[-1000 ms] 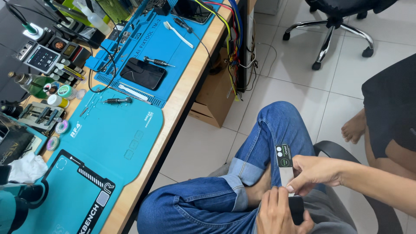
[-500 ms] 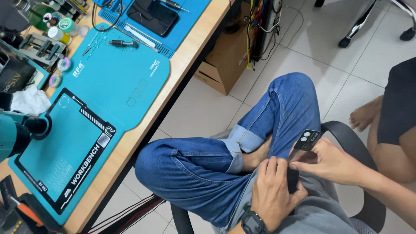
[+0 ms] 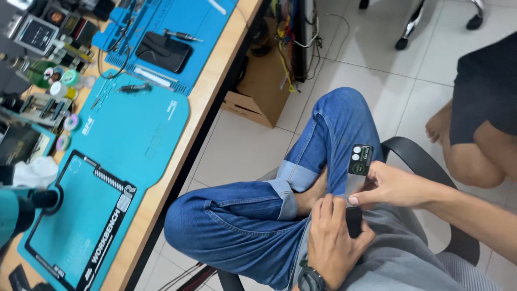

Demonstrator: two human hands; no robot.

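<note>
Over the lap, a phone (image 3: 356, 172) is held upright, its dark camera block topmost against the jeans (image 3: 258, 226). The upper part is pinched by the right hand (image 3: 393, 186), fingers closed around its edge. The lower part is covered by the left hand (image 3: 334, 237), which seems wrapped about it, though that grip is mostly hidden. A watch (image 3: 311, 280) is worn on that wrist. Off to the left, a blue mat (image 3: 134, 134) is spread on the bench (image 3: 199, 108).
</note>
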